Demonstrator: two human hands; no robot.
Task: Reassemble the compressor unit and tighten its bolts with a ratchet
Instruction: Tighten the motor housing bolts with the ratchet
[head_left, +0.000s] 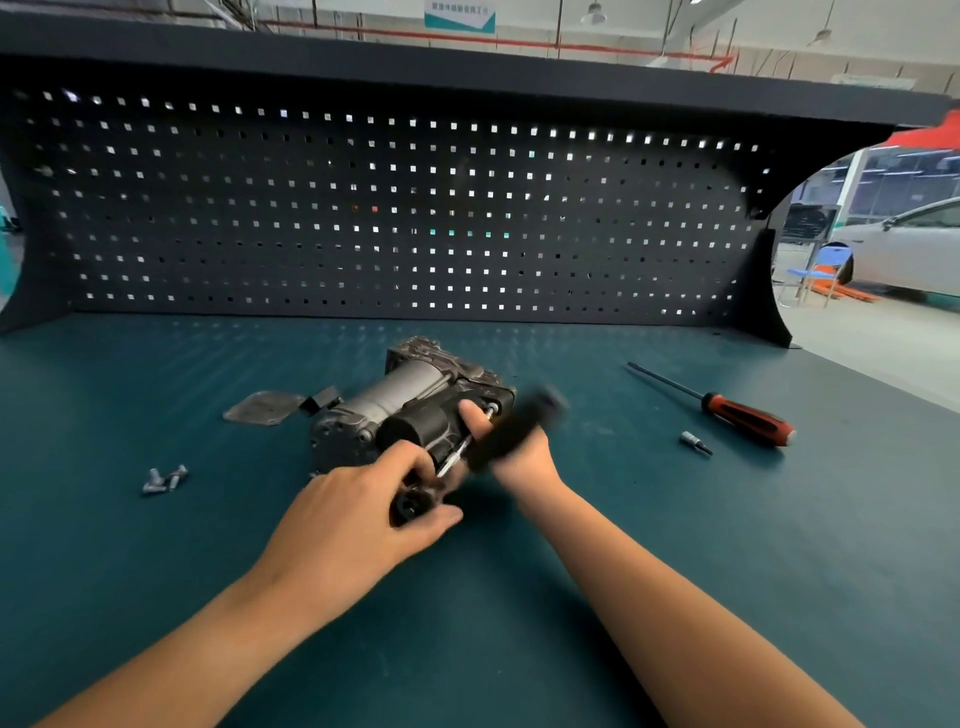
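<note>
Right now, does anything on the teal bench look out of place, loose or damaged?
No damage or spill shows. A flat grey metal plate and a few loose silver bolts lie apart, left of the grey metal compressor unit, while the left hand and right hand grip the black-handled ratchet, blurred by motion.

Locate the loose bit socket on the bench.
Head view, right side of the bench: the bit socket lies just left of the red-handled screwdriver, well right of the compressor.
</note>
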